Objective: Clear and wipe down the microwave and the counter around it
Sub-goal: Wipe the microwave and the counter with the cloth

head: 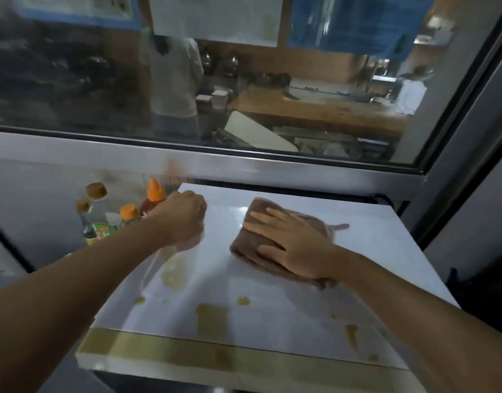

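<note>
The white top of the microwave (272, 307) fills the middle of the head view, with brownish stains near its front and left side. A folded brown cloth (255, 219) lies on the back half of the top. My right hand (292, 242) presses flat on the cloth with straight, spread fingers. My left hand (181, 217) rests at the top's back left corner with its fingers curled under; it holds nothing that I can see.
Several bottles with orange and cork caps (125, 211) stand on the counter left of the microwave. A metal window ledge (244, 163) runs behind it, with glass above; a person in white stands beyond the glass. A dark frame rises at the right.
</note>
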Demonstrator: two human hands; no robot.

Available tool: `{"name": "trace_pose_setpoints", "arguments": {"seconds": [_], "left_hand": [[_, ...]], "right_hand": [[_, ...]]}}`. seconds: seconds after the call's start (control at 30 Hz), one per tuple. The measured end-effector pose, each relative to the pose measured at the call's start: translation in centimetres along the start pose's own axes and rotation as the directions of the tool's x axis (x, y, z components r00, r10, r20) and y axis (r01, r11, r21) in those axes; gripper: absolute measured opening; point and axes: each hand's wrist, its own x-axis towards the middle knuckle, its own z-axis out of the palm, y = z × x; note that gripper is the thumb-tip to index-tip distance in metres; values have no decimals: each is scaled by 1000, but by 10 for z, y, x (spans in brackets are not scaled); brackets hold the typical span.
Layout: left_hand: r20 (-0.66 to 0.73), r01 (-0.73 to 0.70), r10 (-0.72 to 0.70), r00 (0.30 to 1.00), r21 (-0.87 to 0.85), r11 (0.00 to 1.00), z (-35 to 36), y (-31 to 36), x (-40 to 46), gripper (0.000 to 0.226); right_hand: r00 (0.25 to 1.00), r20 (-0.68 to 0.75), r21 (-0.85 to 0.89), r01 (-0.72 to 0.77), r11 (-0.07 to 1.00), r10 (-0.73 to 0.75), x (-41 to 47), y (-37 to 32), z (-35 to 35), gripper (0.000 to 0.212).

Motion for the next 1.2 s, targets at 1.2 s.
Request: {"name": "trace_pose_setpoints", "arguments": {"seconds": [1.2], "left_hand": [[-41,126,-179,983,-557,821,9,-69,-56,41]], "right_hand": [[972,-39,-42,232,972,-234,94,-69,7,54]]}}
